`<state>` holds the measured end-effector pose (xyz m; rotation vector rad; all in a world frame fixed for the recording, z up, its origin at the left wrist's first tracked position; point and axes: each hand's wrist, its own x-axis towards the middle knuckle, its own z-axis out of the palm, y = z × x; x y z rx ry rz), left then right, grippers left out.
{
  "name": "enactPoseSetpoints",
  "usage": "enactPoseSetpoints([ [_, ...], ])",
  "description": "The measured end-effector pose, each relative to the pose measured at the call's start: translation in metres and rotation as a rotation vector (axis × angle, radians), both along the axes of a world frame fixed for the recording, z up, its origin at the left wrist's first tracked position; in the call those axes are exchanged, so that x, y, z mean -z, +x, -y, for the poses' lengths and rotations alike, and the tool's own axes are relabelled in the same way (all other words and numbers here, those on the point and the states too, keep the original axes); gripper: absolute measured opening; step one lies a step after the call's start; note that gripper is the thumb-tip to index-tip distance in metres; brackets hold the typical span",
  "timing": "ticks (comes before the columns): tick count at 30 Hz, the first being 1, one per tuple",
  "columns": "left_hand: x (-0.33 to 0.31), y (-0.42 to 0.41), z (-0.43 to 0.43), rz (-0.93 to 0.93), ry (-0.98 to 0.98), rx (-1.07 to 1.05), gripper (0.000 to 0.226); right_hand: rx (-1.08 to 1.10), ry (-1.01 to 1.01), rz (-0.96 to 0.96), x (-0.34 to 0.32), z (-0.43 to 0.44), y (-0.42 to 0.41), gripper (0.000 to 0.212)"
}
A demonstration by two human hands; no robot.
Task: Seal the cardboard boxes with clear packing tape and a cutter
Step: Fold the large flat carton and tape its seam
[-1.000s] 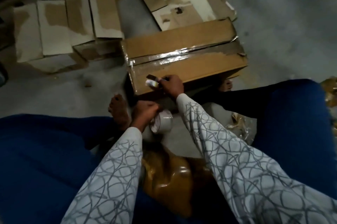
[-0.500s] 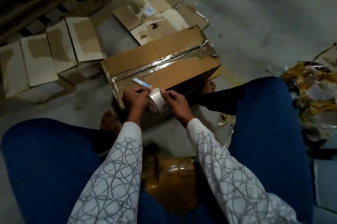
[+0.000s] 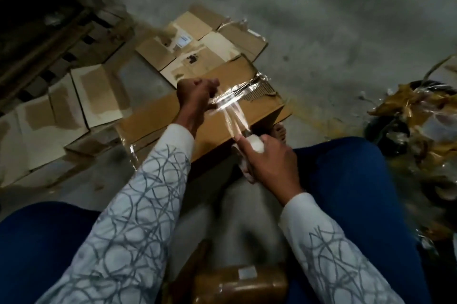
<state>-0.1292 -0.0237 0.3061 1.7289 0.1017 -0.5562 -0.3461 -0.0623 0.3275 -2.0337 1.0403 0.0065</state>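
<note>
I sat on the floor (image 3: pixel 321 19) with the cardboard box (image 3: pixel 153 117) drawn in between my feet, so that both arms reached across its top without my leaning.

My left hand (image 3: pixel 197 96) was closed in a pinch on the free end of the clear tape (image 3: pixel 233 112) and held up over the top of the box. My right hand (image 3: pixel 270 157) was wrapped round the tape roll (image 3: pixel 256 146), low at the box's near edge. I held the two apart like that to keep the strip taut in the air. Slack tape folds back and sticks to itself before it can be laid. The strip ran slantwise above the lid and was not pressed down anywhere I could make out.

A shiny band of tape already lay along the seam toward the far right corner, beside a patch where the card's skin was torn. I judged this new length was meant to cross or reinforce the closure.

The cutter was nowhere in my view. I would need it once the strip was down.

Flattened cardboard (image 3: pixel 84 96) lay off to my left, out of the way. Crumpled wrapping (image 3: pixel 420 110) was heaped to my right, and a wrapped brown parcel (image 3: pixel 239 284) sat between my knees.
</note>
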Motion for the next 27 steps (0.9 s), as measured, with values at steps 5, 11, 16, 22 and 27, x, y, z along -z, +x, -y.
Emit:
enactPoseSetpoints([
  [5,0.017,0.076,0.084,0.066,0.092,-0.025,0.007,-0.004,-0.013,-0.066,0.02,0.085,0.027,0.049],
  [11,0.098,0.139,0.16,0.25,0.34,0.054,0.016,0.055,-0.048,-0.138,0.07,0.184,0.091,0.037],
  [16,0.143,0.162,0.211,0.397,0.474,0.231,0.029,0.098,-0.073,-0.207,0.101,0.206,0.123,0.04],
  [22,0.183,0.179,0.219,0.313,0.604,0.268,0.037,0.086,-0.148,-0.35,0.12,0.213,0.137,0.041],
  [27,0.179,0.19,0.224,0.047,0.68,0.369,0.054,0.135,-0.19,-0.375,0.127,0.214,0.143,0.039],
])
